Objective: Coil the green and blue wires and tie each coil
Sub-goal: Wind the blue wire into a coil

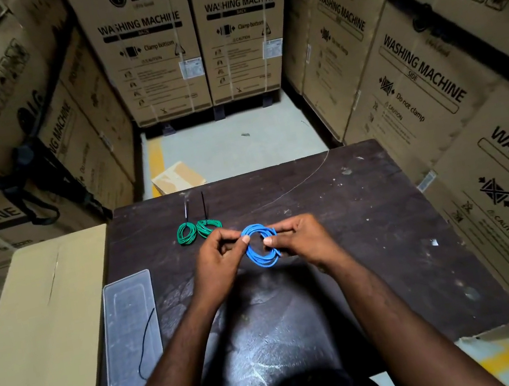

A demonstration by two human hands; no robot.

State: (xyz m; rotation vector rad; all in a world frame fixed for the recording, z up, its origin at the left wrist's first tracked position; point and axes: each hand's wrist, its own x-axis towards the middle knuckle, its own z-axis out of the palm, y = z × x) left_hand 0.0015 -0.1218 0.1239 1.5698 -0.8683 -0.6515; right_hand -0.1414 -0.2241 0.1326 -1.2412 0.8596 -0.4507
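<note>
Over the dark scuffed counter [369, 224], our left hand [215, 260] and right hand [301, 239] both pinch the round blue wire coil [257, 259]; we think tying it comes next.

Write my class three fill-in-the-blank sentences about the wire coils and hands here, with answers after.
The left hand and right hand hold a coil coloured ___.
The number of green coils on the table is ___.
The green coils lie nearer the ___ hand.
Answers: blue; two; left.
</note>
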